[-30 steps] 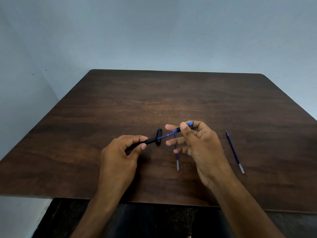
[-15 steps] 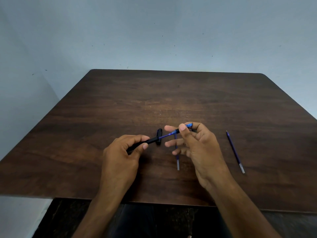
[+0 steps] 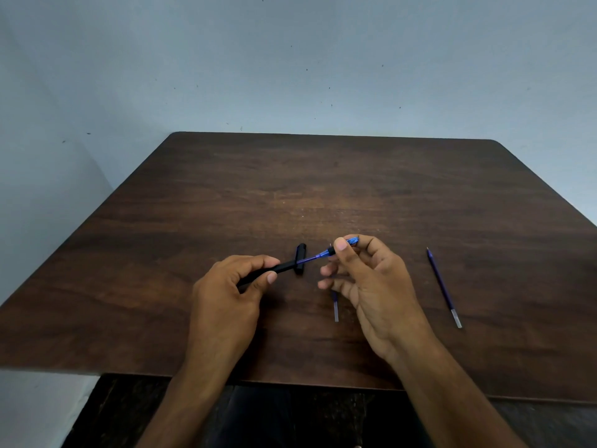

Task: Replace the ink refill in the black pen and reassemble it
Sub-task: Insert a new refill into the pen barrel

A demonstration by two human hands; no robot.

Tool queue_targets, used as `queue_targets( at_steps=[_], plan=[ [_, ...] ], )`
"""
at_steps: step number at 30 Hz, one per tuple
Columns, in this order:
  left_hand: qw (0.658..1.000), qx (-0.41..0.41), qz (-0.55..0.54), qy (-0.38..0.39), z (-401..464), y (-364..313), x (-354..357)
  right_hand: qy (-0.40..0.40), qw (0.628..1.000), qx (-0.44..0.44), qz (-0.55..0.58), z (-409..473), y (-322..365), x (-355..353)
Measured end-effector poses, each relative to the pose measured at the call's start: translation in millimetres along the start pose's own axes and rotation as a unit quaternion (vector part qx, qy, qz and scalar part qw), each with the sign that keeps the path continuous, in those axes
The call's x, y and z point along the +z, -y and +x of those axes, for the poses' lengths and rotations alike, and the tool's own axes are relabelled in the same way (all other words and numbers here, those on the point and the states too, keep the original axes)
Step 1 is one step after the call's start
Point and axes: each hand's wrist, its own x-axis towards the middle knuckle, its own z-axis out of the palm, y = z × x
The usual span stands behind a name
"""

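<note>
1. The spare refill (image 3: 444, 287) lies on the tabletop (image 3: 323, 189), right.
2. Left hand (image 3: 226, 295) grips the black pen barrel (image 3: 268, 271); keep it steady.
3. Right hand (image 3: 371, 286) pinches the blue tip section (image 3: 347, 243); slide the refill (image 3: 308, 259) in straight, beside the cap (image 3: 300, 258).

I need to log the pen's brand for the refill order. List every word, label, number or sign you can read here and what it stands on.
None can be read.
Black pen barrel in the left hand: no print shows.
Blue front piece pinched by the right hand: no lettering visible.
Pen cap on the table: plain.
Loose refill and the partly hidden refill: too thin to show any marking.
</note>
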Motion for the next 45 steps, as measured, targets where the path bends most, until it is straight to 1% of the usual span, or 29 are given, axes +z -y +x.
queue_targets(
  at_steps=[5, 16, 37, 42, 45],
  plan=[
    [1.0, 0.007, 0.007, 0.003, 0, -1, 0, 0.016, 1.0, -0.003, 0.018, -1, -1, 2],
    [1.0, 0.03, 0.004, -0.008, -1, -1, 0, 0.045, 0.999, -0.006, -0.022, -8, -2, 6],
    [0.999, 0.036, 0.005, 0.003, -3, -2, -1, 0.046, 0.996, -0.005, -0.082, -13, 6, 7],
    [0.999, 0.042, 0.006, -0.001, -4, -1, -2, 0.038, 0.991, -0.01, -0.131, -14, 7, 9],
    [0.999, 0.052, 0.005, 0.002, -5, -1, -2, 0.016, 0.976, -0.042, -0.211, -14, 7, 10]
  ],
)
